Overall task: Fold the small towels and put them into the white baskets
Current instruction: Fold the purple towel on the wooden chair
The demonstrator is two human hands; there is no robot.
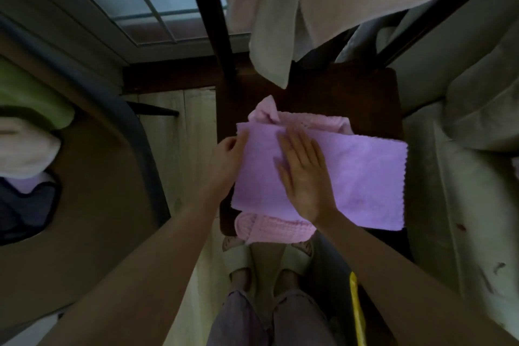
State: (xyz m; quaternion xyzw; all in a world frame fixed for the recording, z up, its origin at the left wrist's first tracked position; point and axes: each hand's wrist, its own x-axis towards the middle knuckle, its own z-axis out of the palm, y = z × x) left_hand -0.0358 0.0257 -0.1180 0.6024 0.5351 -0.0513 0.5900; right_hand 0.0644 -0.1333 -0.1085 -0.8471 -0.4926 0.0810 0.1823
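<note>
- Grip status, left hand [226,154]: fingers curl round the left edge of the lilac towel [351,177], pinching it; judged purpose is to anchor that edge so the cloth does not slide during smoothing.
- Grip status, right hand [302,174]: fingers straight, palm pressed flat on the towel just right of the left hand; nothing is grasped. Judged purpose: flatten the layer or set a crease line.
- Towel position: spread across the dark wooden surface [337,98], extending well to the right of both hands, its zigzag-cut right edge at the surface's right side.
- Beneath it lies a pink knitted towel [266,229], showing at the far and near edges; it is likely queued for folding.
- Far left: a stack of green, white and lilac cloth [25,132]; whether it sits in a basket cannot be determined.
- No white basket is identifiable.
- Above: a pale towel [280,36] hangs from a dark rail.
- Task stage, judged: folding in progress; placement not yet done.
</note>
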